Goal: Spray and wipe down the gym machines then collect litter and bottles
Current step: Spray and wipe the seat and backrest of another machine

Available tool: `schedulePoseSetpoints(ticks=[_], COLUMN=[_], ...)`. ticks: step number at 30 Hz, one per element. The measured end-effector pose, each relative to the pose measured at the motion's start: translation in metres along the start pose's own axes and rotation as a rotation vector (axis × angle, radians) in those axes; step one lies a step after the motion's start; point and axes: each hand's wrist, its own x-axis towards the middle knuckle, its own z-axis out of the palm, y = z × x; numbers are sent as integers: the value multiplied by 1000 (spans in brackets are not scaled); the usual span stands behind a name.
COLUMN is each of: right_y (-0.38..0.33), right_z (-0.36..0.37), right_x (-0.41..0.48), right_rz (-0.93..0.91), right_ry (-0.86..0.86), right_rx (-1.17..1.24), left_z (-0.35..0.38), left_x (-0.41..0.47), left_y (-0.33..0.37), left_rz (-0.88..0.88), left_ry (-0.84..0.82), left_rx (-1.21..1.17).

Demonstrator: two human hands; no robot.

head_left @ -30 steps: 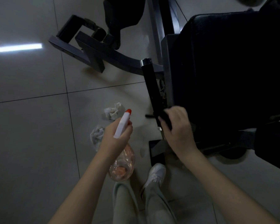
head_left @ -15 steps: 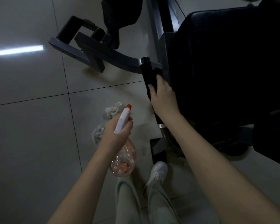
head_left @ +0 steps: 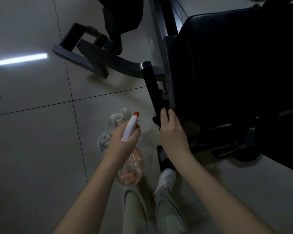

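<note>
Stood by the machine [head_left: 95,59]; wiping step's under way, I'd say. R hand [head_left: 172,132] has its fingers curled round a dark cloth [head_left: 156,119], clamped onto the lower end of the black handle grip [head_left: 150,85]; the chrome cap [head_left: 145,64] at the far end is bare. L hand [head_left: 123,141] grasps the spray bottle [head_left: 130,166] by the neck, nozzle fwd, near the R hand but apart; whether a finger's on the trigger, can't tell. 2 crumpled tissues [head_left: 119,116] lie on the floor tiles [head_left: 32,149] beside the bottle; prob litter for later.

To do it well: wrap the cloth right round the grip; squeeze firm; run it the full length up to the cap w/ a slight twist so the hidden side gets done too; hold the bottle off to the side so it can't knock the bar; the seat pad [head_left: 235,65] looks a sensible next surface.
</note>
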Motion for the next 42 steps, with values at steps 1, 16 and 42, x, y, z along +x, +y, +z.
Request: schedulePoseSetpoints(ticks=[1, 16, 42], right_y=[2, -5, 37], right_z=[0, 1, -171], right_x=[-6, -28, -147], right_rz=[-8, 215, 1247], right_ry=[-11, -258, -170], right_rx=[-22, -201, 1364], left_z=[0, 9, 12], left_x=[-2, -36, -195], left_y=[-2, -8, 100], left_rz=[-5, 34, 351], left_ry=[1, -15, -405], left_rx=[-2, 95, 452])
